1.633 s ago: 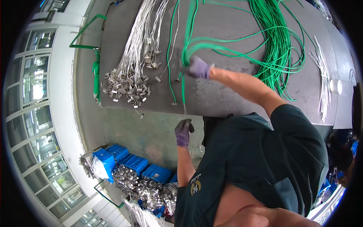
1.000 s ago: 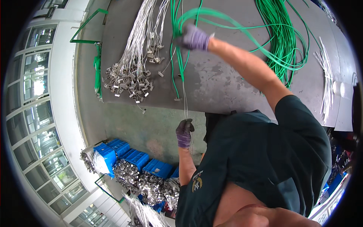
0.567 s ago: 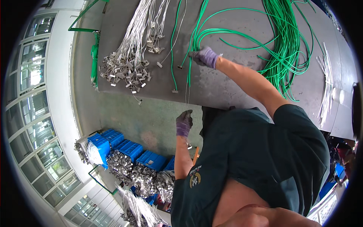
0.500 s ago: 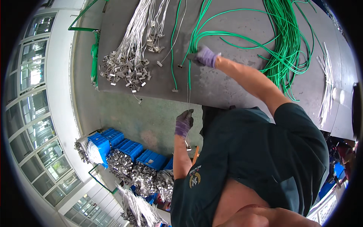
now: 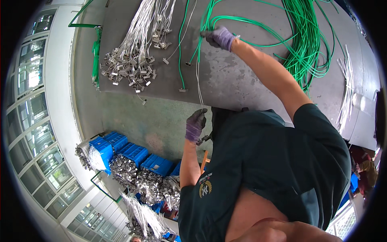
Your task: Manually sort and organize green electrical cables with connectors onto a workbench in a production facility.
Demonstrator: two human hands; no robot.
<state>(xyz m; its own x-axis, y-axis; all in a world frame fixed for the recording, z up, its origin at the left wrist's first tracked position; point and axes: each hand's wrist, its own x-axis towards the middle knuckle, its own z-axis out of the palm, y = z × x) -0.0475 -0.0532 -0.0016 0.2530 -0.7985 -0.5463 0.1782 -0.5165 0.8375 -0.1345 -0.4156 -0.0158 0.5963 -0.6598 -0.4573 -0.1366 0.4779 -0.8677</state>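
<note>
My right hand (image 5: 220,38), in a purple glove with dark fingertips, is closed around green tubes (image 5: 205,20) above the dark table. Below it, by the table's near edge, my gloved left hand (image 5: 196,123) pinches thin pale wires (image 5: 199,86). These wires run up to the lower end of a green tube under my right hand. A short green tube with a small metal end piece (image 5: 188,63) hangs beside it. Left of that lies a single green strand (image 5: 181,60) with a metal piece at its end. Dark small pieces hang by my left wrist, too blurred to name.
Silvery wires with metal end pieces (image 5: 131,66) lie heaped on the left of the table (image 5: 242,80). A large green tube bundle (image 5: 300,44) and white strips (image 5: 346,88) lie to the right. Blue crates (image 5: 133,153) with metal parts stand on the floor at lower left.
My right hand has moved away from me along the table with the green tubes. More pale wire now shows between the hands. My left hand stays near the table edge, still pinching the wires.
</note>
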